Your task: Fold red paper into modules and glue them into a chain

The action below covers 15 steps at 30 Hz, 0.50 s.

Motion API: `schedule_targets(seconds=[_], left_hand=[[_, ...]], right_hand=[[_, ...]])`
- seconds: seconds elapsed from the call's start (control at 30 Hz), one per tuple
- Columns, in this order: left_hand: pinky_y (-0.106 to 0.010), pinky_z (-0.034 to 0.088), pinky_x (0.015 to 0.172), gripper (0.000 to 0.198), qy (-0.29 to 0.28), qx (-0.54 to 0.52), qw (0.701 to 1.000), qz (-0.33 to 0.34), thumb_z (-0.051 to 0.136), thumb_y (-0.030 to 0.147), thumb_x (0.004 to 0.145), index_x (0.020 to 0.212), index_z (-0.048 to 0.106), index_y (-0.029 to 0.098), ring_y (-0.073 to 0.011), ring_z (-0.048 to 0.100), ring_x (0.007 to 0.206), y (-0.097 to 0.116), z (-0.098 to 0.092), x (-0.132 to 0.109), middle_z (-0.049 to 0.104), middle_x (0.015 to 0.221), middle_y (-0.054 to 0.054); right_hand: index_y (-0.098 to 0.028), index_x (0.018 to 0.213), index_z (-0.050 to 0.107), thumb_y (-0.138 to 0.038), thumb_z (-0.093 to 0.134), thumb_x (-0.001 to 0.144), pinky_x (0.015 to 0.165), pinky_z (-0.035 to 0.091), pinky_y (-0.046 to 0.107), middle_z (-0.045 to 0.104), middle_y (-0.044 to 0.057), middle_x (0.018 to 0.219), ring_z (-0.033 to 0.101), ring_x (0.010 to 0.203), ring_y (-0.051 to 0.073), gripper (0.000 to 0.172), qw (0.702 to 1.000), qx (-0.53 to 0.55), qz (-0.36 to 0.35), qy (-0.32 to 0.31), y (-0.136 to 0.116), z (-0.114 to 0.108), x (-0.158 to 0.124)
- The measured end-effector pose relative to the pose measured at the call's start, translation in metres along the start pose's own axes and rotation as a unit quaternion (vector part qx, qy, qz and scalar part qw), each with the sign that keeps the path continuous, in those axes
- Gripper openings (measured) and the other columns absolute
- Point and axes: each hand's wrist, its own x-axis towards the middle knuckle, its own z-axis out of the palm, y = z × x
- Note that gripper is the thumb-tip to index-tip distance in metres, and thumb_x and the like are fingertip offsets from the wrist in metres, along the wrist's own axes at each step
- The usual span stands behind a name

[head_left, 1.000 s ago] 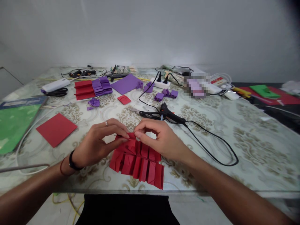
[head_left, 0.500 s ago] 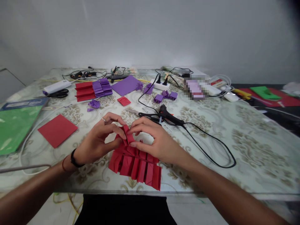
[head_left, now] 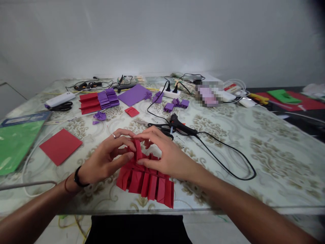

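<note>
Between my two hands is a small folded red paper piece [head_left: 138, 149], held upright. My left hand [head_left: 105, 157] pinches its left side with thumb and fingers. From the right, my right hand [head_left: 165, 152] grips the same piece, its fingertips over the top edge and its thumb low on the front. Directly beneath lies a block of pleated red paper [head_left: 149, 184] on the table, its rear part hidden by the hands. A flat red paper square [head_left: 61, 146] lies left of my left hand.
A black hot glue gun [head_left: 181, 125] lies beyond my right hand, its cord looping right, with scissors [head_left: 157, 127] beside it. Pleated purple paper [head_left: 108, 99], a white power strip [head_left: 170, 93] and a small red paper [head_left: 132, 111] sit farther back. Green sheets [head_left: 20, 145] lie left.
My right fingers have moved up over the top of the folded red piece, which now stands more upright. The whole view has shifted slightly.
</note>
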Motion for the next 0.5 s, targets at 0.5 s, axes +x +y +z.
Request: schedule_targets(seconds=[0.5], left_hand=[[-0.019, 0.057, 0.065, 0.038, 0.084, -0.173, 0.966, -0.175, 0.08, 0.021, 0.088, 0.121, 0.064, 0.017, -0.0108, 0.07, 0.068, -0.0018, 0.0042, 0.0058, 0.078, 0.084, -0.002]], right_hand=[[-0.021, 0.13, 0.065, -0.016, 0.077, 0.093, 0.103, 0.056, 0.038, 0.066, 0.008, 0.119, 0.065, 0.111, 0.021, 0.039, 0.991, -0.046, -0.116, 0.055, 0.0031, 0.007, -0.0025]])
